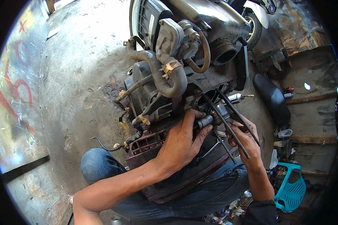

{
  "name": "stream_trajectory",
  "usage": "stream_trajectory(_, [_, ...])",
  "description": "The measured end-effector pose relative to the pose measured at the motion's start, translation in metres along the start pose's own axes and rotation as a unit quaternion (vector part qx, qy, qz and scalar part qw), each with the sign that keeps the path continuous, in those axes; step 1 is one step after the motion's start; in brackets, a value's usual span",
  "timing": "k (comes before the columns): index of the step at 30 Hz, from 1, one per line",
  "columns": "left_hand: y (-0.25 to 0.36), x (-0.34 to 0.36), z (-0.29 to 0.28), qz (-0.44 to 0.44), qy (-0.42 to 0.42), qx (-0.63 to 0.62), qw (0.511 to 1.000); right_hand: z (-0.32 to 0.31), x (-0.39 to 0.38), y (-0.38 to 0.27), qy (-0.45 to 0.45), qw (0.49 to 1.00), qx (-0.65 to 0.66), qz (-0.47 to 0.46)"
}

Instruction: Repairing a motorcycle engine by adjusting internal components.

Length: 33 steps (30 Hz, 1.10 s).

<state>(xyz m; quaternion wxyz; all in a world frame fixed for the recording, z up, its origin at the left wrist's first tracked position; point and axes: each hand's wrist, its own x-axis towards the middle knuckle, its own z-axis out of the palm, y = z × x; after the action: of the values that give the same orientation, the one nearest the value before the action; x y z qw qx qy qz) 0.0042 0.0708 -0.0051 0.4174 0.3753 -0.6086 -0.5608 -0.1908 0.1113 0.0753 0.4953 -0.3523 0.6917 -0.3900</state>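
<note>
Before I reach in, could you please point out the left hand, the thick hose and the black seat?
Left hand (183, 139): head view, on the back of the hand.
Thick hose (163, 84): head view, on its S-bend.
Black seat (272, 98): head view, on its middle.

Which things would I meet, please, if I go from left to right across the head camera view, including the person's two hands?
Painted panel with red marks → left knee in blue jeans → left hand → right hand → teal plastic chair.
</note>
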Motion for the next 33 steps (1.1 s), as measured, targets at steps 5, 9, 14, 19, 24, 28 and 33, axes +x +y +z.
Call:
stream_trajectory(5, [-0.003,0.000,0.005,0.020,0.029,-0.015,0.999,0.001,0.000,-0.002,0.001,1.000,-0.006,0.002])
stream_trajectory(9, [-0.004,-0.002,0.008,-0.010,0.038,-0.049,0.998,0.004,-0.001,-0.003,-0.002,1.000,0.017,0.005])
stream_trajectory(14, [-0.009,-0.003,0.012,-0.045,0.036,-0.133,0.989,0.005,-0.001,-0.005,0.007,1.000,0.015,0.023])
stream_trajectory(19, [-0.013,-0.003,0.015,-0.062,0.042,-0.186,0.980,0.006,-0.001,-0.006,0.019,0.999,0.008,0.033])
stream_trajectory(24, [-0.014,-0.002,0.017,-0.024,0.058,-0.118,0.991,0.007,0.001,-0.005,0.031,0.999,-0.012,0.043])
stream_trajectory(28, [-0.011,-0.002,0.019,-0.015,0.074,-0.086,0.993,0.008,0.001,-0.005,0.044,0.998,-0.006,0.051])
stream_trajectory(33, [-0.017,0.001,0.015,-0.002,0.058,-0.073,0.996,0.010,0.001,-0.006,0.052,0.997,0.002,0.053])
